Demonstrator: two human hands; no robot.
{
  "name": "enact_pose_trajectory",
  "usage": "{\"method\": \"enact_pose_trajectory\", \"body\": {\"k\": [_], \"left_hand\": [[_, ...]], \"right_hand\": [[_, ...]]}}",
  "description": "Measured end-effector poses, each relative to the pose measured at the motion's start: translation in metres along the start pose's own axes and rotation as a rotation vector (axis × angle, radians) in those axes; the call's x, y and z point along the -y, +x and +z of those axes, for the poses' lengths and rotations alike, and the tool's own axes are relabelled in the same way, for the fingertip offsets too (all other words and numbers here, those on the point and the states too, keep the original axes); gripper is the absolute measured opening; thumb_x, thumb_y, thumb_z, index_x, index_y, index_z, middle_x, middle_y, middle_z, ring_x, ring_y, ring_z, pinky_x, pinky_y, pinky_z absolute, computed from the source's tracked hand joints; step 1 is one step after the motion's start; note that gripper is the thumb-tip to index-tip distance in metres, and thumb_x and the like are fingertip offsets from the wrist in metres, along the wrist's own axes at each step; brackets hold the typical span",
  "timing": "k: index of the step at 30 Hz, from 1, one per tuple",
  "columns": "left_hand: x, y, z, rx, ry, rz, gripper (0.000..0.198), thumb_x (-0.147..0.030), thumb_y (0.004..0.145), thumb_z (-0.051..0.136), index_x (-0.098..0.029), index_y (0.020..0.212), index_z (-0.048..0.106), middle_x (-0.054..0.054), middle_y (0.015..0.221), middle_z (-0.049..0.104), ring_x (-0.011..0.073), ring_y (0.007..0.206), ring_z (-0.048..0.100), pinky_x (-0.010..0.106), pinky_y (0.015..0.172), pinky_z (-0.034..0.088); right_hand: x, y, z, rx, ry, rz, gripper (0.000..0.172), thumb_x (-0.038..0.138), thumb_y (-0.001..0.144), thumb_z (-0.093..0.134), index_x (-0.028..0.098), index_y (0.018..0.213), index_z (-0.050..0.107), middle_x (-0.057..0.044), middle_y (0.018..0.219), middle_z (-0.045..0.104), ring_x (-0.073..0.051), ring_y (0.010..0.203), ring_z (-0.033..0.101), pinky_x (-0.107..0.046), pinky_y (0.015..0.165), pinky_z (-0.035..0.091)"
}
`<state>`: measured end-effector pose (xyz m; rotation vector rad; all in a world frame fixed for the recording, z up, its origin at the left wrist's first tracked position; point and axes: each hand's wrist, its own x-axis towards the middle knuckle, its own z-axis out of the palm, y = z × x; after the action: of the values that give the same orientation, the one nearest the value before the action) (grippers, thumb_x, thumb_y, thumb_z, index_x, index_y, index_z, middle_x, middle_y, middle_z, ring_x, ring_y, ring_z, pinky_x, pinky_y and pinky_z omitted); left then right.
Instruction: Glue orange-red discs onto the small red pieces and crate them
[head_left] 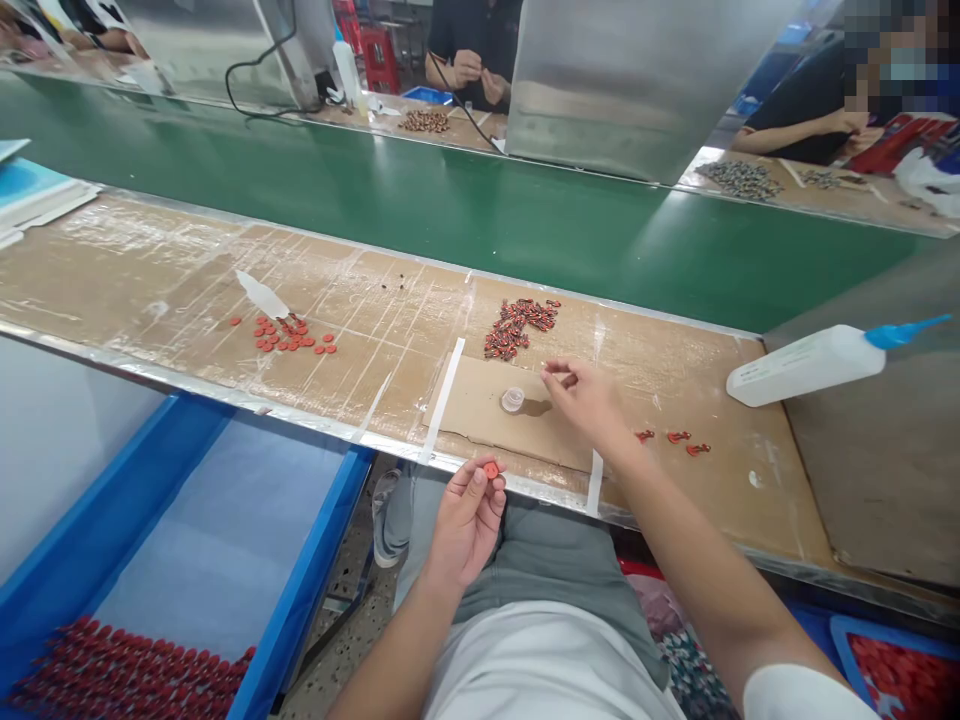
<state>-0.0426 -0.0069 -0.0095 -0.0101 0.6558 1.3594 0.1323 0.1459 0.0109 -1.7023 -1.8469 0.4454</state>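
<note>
My left hand (pixel 469 510), just off the table's front edge, pinches a small round red disc (pixel 491 470) between thumb and fingers. Over the cardboard sheet (pixel 480 425), my right hand (pixel 581 398) has its thumb and index finger pressed together. Whatever may be between those fingertips is too small to make out. A small round clear container (pixel 512 400) stands on the cardboard, a little left of my right fingertips. Beyond it lies a pile of small red-and-black pieces (pixel 521 325). Three similar red pieces (pixel 679 437) lie right of my right wrist.
Red discs (pixel 285 335) lie on the left by a white pointed strip (pixel 261 295). A white bottle with blue nozzle (pixel 810 365) stands right. Behind runs a green belt (pixel 375 190); other people work across it. A blue tray (pixel 300 560) with red pieces sits lower left.
</note>
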Motion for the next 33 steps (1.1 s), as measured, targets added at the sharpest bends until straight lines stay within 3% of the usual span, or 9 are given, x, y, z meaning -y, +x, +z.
{"method": "enact_pose_trajectory", "body": {"k": [4, 7, 18, 27, 33], "left_hand": [[-0.011, -0.002, -0.006, -0.006, 0.009, 0.040, 0.019, -0.019, 0.078, 0.072, -0.014, 0.097, 0.070, 0.005, 0.092, 0.069, 0.0065, 0.077, 0.064, 0.014, 0.071, 0.054], [-0.017, -0.004, -0.008, -0.008, 0.006, 0.062, 0.019, -0.018, 0.079, 0.071, -0.014, 0.098, 0.069, 0.004, 0.092, 0.069, 0.0065, 0.078, 0.064, 0.014, 0.072, 0.054], [-0.023, 0.001, -0.013, -0.031, 0.005, 0.057, 0.020, -0.018, 0.078, 0.072, -0.014, 0.097, 0.069, 0.006, 0.091, 0.071, 0.0075, 0.076, 0.066, 0.015, 0.072, 0.055], [-0.022, 0.002, -0.017, -0.019, 0.015, 0.047, 0.019, -0.018, 0.080, 0.070, -0.013, 0.099, 0.070, 0.006, 0.093, 0.071, 0.0073, 0.078, 0.066, 0.015, 0.074, 0.055], [-0.023, 0.003, -0.018, -0.017, 0.002, 0.050, 0.019, -0.018, 0.080, 0.070, -0.013, 0.098, 0.070, 0.006, 0.093, 0.071, 0.0073, 0.077, 0.066, 0.014, 0.074, 0.055]], "right_hand": [[-0.005, 0.057, 0.029, 0.072, -0.202, 0.000, 0.040, 0.045, 0.085, 0.054, 0.020, 0.113, 0.066, -0.009, 0.101, 0.071, -0.022, 0.085, 0.066, -0.034, 0.077, 0.049], [-0.007, 0.077, 0.042, 0.109, -0.271, -0.038, 0.039, 0.044, 0.084, 0.056, 0.021, 0.114, 0.067, -0.010, 0.106, 0.069, -0.024, 0.094, 0.063, -0.035, 0.081, 0.048], [-0.009, 0.072, 0.037, 0.194, -0.502, -0.212, 0.036, 0.032, 0.093, 0.038, 0.015, 0.102, 0.069, -0.016, 0.109, 0.064, -0.026, 0.094, 0.060, -0.035, 0.079, 0.044], [-0.008, 0.090, 0.004, 0.428, -0.527, -0.393, 0.022, 0.020, 0.080, 0.051, 0.018, 0.088, 0.071, -0.008, 0.088, 0.071, -0.020, 0.082, 0.062, -0.028, 0.076, 0.043], [-0.004, 0.089, 0.003, 0.570, -0.476, -0.462, 0.019, 0.016, 0.074, 0.056, 0.020, 0.078, 0.074, -0.004, 0.079, 0.073, -0.018, 0.073, 0.062, -0.027, 0.071, 0.043]]}}
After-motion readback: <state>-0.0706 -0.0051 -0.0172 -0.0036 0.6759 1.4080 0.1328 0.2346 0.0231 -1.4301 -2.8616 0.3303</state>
